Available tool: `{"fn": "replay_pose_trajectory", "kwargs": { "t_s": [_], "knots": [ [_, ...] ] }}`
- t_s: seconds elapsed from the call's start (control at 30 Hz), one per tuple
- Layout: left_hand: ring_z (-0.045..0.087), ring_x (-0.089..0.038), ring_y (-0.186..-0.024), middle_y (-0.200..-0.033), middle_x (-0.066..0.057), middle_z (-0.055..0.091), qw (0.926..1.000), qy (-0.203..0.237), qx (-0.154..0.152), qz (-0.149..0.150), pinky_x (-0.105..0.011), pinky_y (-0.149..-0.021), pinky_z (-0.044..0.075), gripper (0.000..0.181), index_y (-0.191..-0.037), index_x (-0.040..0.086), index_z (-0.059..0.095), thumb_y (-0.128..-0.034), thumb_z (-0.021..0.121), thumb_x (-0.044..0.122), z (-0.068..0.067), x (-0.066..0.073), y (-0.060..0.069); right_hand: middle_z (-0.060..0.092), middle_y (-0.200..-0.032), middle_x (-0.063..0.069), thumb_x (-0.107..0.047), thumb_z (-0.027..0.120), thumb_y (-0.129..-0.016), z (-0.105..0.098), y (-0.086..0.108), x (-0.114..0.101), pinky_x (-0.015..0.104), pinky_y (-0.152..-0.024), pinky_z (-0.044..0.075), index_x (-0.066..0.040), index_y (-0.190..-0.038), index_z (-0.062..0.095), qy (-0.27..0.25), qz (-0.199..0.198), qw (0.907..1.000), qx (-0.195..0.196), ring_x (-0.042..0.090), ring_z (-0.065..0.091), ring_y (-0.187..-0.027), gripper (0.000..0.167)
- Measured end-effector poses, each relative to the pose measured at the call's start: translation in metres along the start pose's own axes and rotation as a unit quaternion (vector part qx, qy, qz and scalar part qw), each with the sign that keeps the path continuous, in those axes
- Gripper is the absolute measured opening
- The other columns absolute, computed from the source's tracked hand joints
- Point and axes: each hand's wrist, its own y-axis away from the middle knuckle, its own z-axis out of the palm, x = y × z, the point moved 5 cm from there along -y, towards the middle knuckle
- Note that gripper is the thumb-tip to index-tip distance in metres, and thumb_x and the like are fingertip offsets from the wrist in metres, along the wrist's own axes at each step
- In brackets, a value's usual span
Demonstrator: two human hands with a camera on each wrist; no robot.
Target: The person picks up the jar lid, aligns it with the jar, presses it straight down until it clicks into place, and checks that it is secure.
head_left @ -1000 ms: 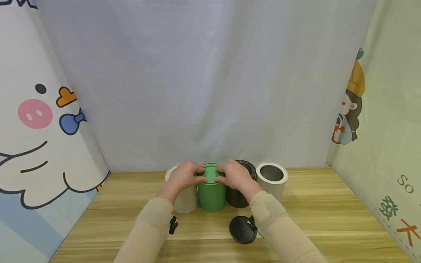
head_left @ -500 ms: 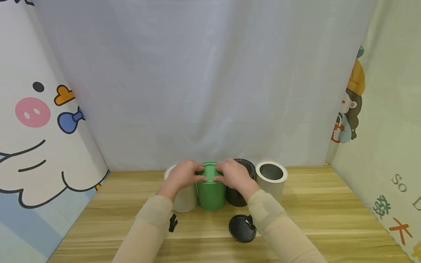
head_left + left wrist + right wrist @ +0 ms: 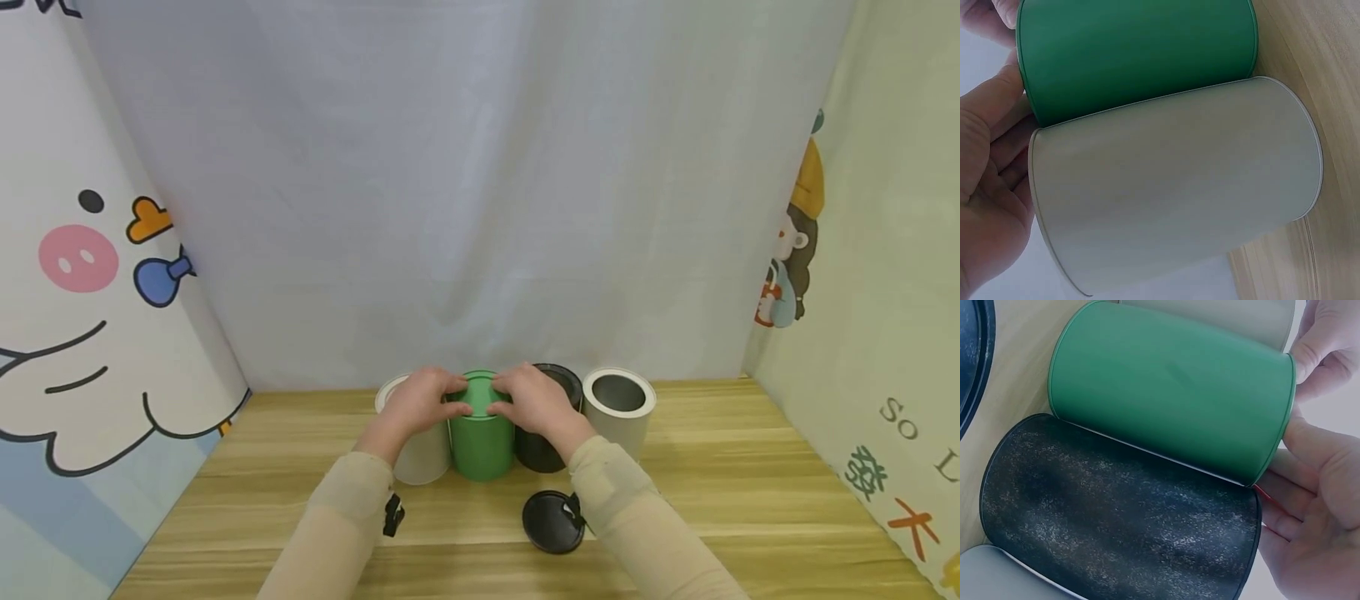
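- At the back of the wooden table [image 3: 247, 467], close to a pale grey curtain [image 3: 480, 183], four round canisters stand upright in a row, and the green canister [image 3: 483, 452] is second from the left.
- On its top, the left hand [image 3: 416, 404] holds one side of the green lid [image 3: 481, 397], thumb at the front edge and fingers further back.
- Opposite it, the right hand [image 3: 536, 402] holds the other side the same way; the two hands are apart, with a strip of green showing between their fingertips.
- How firmly either hand grips, I can't tell.
- Under the left hand, the pale canister [image 3: 423, 458] stands against the green one, its top mostly covered.
- Beneath the right hand, the black canister [image 3: 540, 454] touches the green one's other side; its wall looks speckled up close.
- At the right end stands the white canister [image 3: 625, 435], a white ring around its dark top.
- Nearer the person, a black disc [image 3: 551, 527] lies flat on the wood, close to the right wrist.
- Cream sleeves [image 3: 330, 533] cover both forearms.
- Along the left hangs a cloth with a cartoon animal [image 3: 78, 333]; along the right, one with a cartoon figure [image 3: 798, 233] and lettering [image 3: 897, 418].
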Motion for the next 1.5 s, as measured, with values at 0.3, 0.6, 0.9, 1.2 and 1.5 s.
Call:
{"fn": "replay_pose_trajectory", "kwargs": {
  "t_s": [0.3, 0.6, 0.9, 1.2, 1.5],
  "knots": [
    [0.067, -0.024, -0.096, -0.107, -0.008, 0.072, 0.9996, 0.018, 0.018, 0.011, -0.037, -0.080, 0.055, 0.019, -0.102, 0.006, 0.072, -0.0899, 0.074, 0.019, 0.001, 0.001, 0.002, 0.065, -0.127, 0.009, -0.028, 0.072, -0.092, 0.002, 0.003, 0.000, 0.048, -0.115, 0.031, -0.010, -0.102, 0.072, -0.004, -0.009, 0.9999, 0.011, 0.030, 0.059, -0.119, 0.020],
    [0.059, -0.015, -0.079, -0.088, -0.001, 0.066, 0.9986, 0.043, 0.027, -0.016, -0.031, -0.069, 0.049, 0.014, -0.097, 0.009, 0.069, -0.0893, 0.074, 0.020, 0.004, -0.001, 0.005, 0.063, -0.130, 0.012, -0.028, 0.070, -0.092, 0.007, 0.010, 0.002, 0.051, -0.116, 0.027, -0.004, -0.127, 0.067, -0.027, -0.013, 0.9987, 0.041, 0.030, 0.056, -0.123, 0.042],
    [0.063, -0.019, -0.086, -0.096, -0.003, 0.070, 0.9982, 0.014, 0.052, -0.025, -0.035, -0.076, 0.053, 0.028, -0.112, 0.006, 0.071, -0.0885, 0.075, 0.021, 0.006, -0.001, 0.008, 0.066, -0.125, 0.011, -0.028, 0.070, -0.093, 0.011, 0.017, 0.008, 0.048, -0.116, 0.028, -0.004, -0.126, 0.068, -0.023, -0.039, 0.9952, 0.087, 0.028, 0.059, -0.119, 0.041],
    [0.061, -0.033, -0.111, -0.116, -0.016, 0.068, 0.9948, -0.017, 0.097, -0.026, -0.045, -0.097, 0.050, 0.043, -0.123, -0.002, 0.067, -0.0888, 0.076, 0.022, 0.004, 0.007, 0.016, 0.065, -0.127, 0.014, -0.027, 0.072, -0.092, 0.008, 0.035, 0.012, 0.051, -0.115, 0.028, -0.002, -0.128, 0.065, -0.044, -0.060, 0.9908, 0.113, 0.031, 0.056, -0.123, 0.045],
    [0.062, -0.030, -0.110, -0.117, -0.014, 0.067, 0.9931, -0.002, 0.117, 0.004, -0.042, -0.093, 0.051, 0.047, -0.125, -0.002, 0.064, -0.0880, 0.077, 0.024, 0.006, 0.024, 0.026, 0.065, -0.127, 0.015, -0.026, 0.074, -0.090, 0.002, 0.059, 0.015, 0.051, -0.115, 0.030, -0.001, -0.130, 0.064, -0.060, -0.071, 0.9884, 0.120, 0.033, 0.055, -0.124, 0.048]
  ]
}}
